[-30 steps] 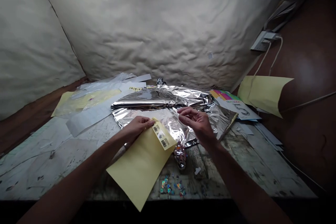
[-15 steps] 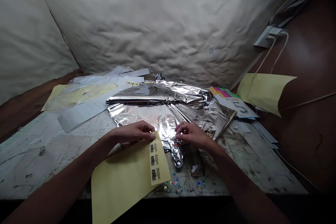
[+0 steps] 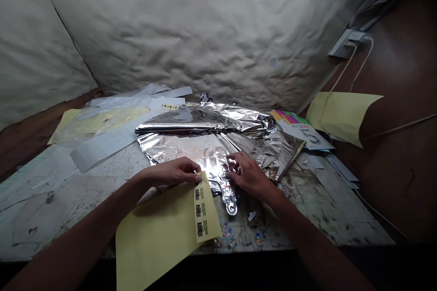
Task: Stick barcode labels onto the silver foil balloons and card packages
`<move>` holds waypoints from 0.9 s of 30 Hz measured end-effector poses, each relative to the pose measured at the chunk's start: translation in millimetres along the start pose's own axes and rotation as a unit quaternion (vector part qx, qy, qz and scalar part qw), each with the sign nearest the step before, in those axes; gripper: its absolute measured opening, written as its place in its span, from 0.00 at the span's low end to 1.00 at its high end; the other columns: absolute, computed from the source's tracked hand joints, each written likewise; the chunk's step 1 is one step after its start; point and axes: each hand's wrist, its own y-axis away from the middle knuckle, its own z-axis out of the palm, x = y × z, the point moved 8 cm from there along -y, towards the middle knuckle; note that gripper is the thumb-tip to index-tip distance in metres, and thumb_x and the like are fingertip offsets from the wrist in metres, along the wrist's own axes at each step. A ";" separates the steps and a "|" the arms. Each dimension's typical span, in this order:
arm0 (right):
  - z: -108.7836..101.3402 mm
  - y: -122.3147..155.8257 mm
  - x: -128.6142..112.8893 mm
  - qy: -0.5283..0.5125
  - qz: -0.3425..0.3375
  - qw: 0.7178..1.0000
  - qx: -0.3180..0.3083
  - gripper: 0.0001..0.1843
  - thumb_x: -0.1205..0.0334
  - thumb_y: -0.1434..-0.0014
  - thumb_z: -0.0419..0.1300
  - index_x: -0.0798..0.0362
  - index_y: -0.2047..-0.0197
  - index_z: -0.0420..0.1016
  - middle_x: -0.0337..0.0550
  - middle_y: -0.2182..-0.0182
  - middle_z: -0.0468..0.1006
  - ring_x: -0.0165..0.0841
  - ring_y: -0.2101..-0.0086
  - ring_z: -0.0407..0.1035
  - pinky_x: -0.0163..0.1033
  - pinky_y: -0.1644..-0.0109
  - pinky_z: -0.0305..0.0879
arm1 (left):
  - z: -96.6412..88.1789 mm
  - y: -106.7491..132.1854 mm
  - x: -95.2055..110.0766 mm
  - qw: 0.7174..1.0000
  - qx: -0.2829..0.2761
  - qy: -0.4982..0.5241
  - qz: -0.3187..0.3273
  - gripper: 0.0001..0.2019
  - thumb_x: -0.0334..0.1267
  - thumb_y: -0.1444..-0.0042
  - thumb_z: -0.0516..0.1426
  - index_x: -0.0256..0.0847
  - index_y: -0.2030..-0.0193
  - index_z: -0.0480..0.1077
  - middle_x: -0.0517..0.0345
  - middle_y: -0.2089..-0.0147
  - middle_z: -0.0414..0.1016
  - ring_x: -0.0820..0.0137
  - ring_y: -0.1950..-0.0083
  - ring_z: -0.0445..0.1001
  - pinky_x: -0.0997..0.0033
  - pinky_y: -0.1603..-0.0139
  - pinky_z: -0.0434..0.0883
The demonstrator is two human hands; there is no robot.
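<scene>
A yellow sheet of barcode stickers (image 3: 160, 232) hangs over the table's front edge. My left hand (image 3: 177, 171) pinches its upper corner between thumb and fingers, beside a short column of printed barcodes. A silver foil balloon (image 3: 201, 143), flat and crumpled, lies across the middle of the table. Its narrow tail with a small hole points toward me. My right hand (image 3: 247, 175) rests at the tail's upper part, thumb and fingers apart and touching the foil. A small orange mark shows on the tail near the thumb.
Clear plastic and paper strips (image 3: 105, 138) lie at the left. Colourful printed cards (image 3: 307, 134) sit at the right, near a hanging yellow sheet (image 3: 343, 113). Shiny confetti bits (image 3: 227, 236) are scattered at the front edge. A power socket (image 3: 350, 42) with cables is on the right wall.
My right hand's fingers have spread from a near pinch and now lie on the foil by the tail. My left hand keeps the sticker sheet in about the same place.
</scene>
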 end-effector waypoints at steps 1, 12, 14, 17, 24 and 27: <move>-2.5 3.8 -3.9 0.008 -0.032 0.999 -0.013 0.20 0.74 0.44 0.62 0.50 0.48 0.72 0.45 0.53 0.73 0.34 0.58 0.70 0.40 0.54 0.67 | 0.6 0.4 1.0 1.000 -0.004 -0.006 0.002 0.19 0.55 0.45 0.59 0.39 0.70 0.65 0.66 0.77 0.59 0.80 0.83 0.55 0.81 0.87 0.52; 4.7 30.7 -11.4 -0.009 -0.217 0.974 -0.068 0.10 0.67 0.35 0.56 0.48 0.56 0.79 0.44 0.58 0.79 0.35 0.58 0.71 0.41 0.54 0.67 | 15.4 3.0 5.1 0.999 -0.052 0.005 0.006 0.19 0.54 0.45 0.59 0.40 0.72 0.63 0.68 0.81 0.54 0.80 0.86 0.50 0.79 0.91 0.49; 1.8 25.3 -10.5 -0.045 -0.195 0.979 -0.042 0.08 0.67 0.36 0.57 0.51 0.59 0.77 0.45 0.62 0.79 0.35 0.60 0.72 0.41 0.55 0.67 | 18.6 3.6 5.5 0.998 -0.058 0.020 0.003 0.19 0.54 0.45 0.60 0.40 0.72 0.64 0.68 0.80 0.54 0.80 0.85 0.49 0.79 0.90 0.47; -8.7 11.2 -4.2 -0.124 -0.114 0.986 -0.009 0.04 0.65 0.40 0.60 0.53 0.64 0.76 0.43 0.67 0.78 0.34 0.64 0.72 0.39 0.59 0.67 | 21.5 3.4 13.3 0.999 -0.041 0.013 0.033 0.17 0.52 0.44 0.60 0.38 0.69 0.68 0.66 0.77 0.61 0.79 0.82 0.54 0.80 0.86 0.52; 0.9 -24.2 19.4 -0.363 0.103 0.914 -0.148 0.18 0.50 0.54 0.71 0.56 0.72 0.75 0.38 0.75 0.75 0.30 0.74 0.68 0.34 0.69 0.61 | 34.4 0.5 35.3 0.976 0.028 -0.128 0.172 0.13 0.47 0.39 0.56 0.39 0.67 0.71 0.50 0.42 0.72 0.63 0.51 0.72 0.72 0.57 0.66; 3.7 -36.6 19.1 -0.396 0.124 0.889 -0.193 0.19 0.51 0.59 0.73 0.56 0.75 0.73 0.36 0.76 0.74 0.28 0.74 0.66 0.33 0.68 0.60 | 37.2 0.8 40.3 0.966 0.047 -0.158 0.201 0.10 0.43 0.39 0.56 0.39 0.66 0.72 0.49 0.48 0.75 0.64 0.53 0.73 0.71 0.55 0.67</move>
